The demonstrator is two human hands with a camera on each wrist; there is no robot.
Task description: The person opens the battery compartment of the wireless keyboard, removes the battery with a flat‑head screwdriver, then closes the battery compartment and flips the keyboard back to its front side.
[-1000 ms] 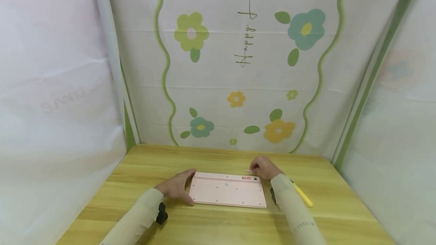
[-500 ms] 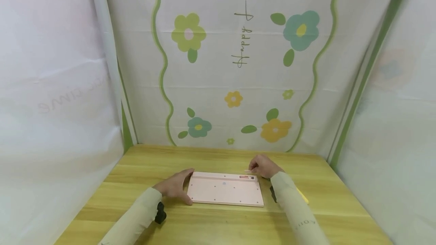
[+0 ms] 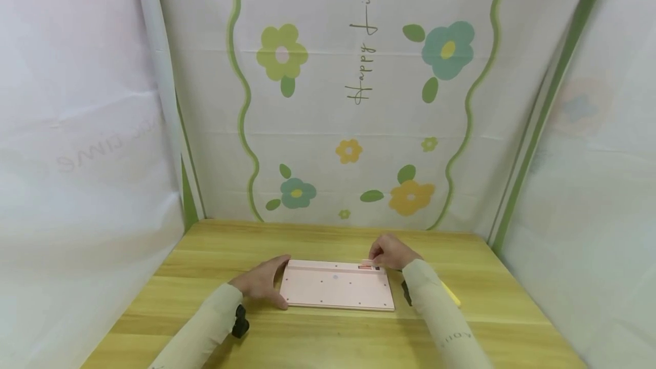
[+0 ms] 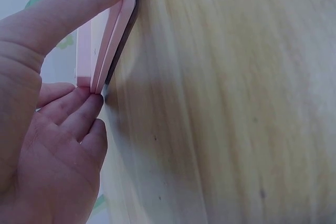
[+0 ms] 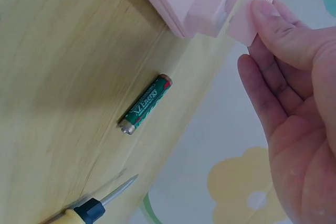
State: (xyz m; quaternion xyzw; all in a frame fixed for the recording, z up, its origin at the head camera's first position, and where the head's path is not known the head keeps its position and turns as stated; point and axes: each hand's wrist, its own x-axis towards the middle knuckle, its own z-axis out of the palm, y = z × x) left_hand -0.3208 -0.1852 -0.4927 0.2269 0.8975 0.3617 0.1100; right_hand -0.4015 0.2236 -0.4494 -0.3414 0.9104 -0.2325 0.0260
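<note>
A pink keyboard [image 3: 335, 289] lies underside up on the wooden table, small screws dotting its back. My left hand [image 3: 260, 282] holds its left end, thumb at the near corner and fingers at the far one. In the left wrist view those fingers [image 4: 79, 111] touch the keyboard's edge [image 4: 107, 45]. My right hand [image 3: 393, 251] pinches a small pink battery cover [image 5: 249, 17] between thumb and fingers. The cover is tilted over the uncovered battery compartment [image 3: 365, 267] at the far right of the keyboard, where something red shows.
A green battery [image 5: 147, 100] lies loose on the table beside the keyboard, seen in the right wrist view. Near it is a screwdriver [image 5: 94, 208] with a yellow handle, partly hidden by my right sleeve in the head view. A flower-printed curtain [image 3: 318, 101] stands behind the table.
My right hand has brought the battery cover from beyond the keyboard's far edge towards the compartment. The left hand keeps its hold. The head view has shifted slightly.
</note>
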